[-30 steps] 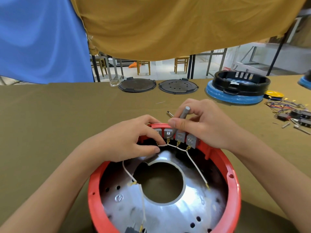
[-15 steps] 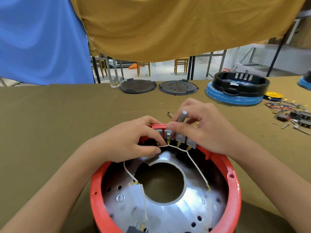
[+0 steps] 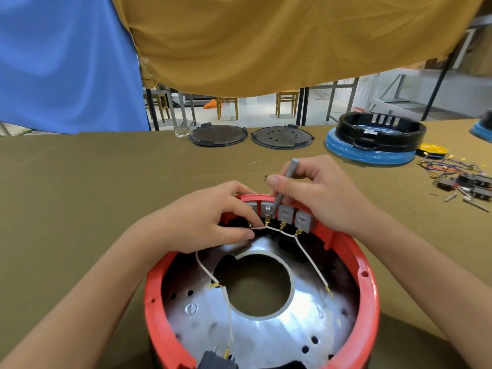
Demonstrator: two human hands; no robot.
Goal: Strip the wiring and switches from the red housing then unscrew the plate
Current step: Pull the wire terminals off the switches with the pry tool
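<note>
Red housing (image 3: pixel 367 283) on surface (image 3: pixel 80 187), near edge. Left hand (image 3: pixel 207 222) pinching white wire (image 3: pixel 259 228) at switches (image 3: pixel 286 215); right hand (image 3: pixel 319 193) gripping grey tool (image 3: pixel 286 186).

- Left hand (image 3: pixel 205 222): bare, no glove, no ring or band on the parts that show.
- Right hand (image 3: pixel 316 193): bare, no glove, no ring visible.
- Fingers (image 3: pixel 277 182): nails short and plain, unpainted where they can be seen; the thumbnail of the right hand is the clearest.
- Left forearm (image 3: pixel 87 296): bare from wrist to the frame's lower left edge; no sleeve, no watch, no strap.
- Right forearm (image 3: pixel 426 265): bare from wrist to the frame's right edge; no sleeve, no watch.
- Upper arms, torso and clothing: out of view.
</note>
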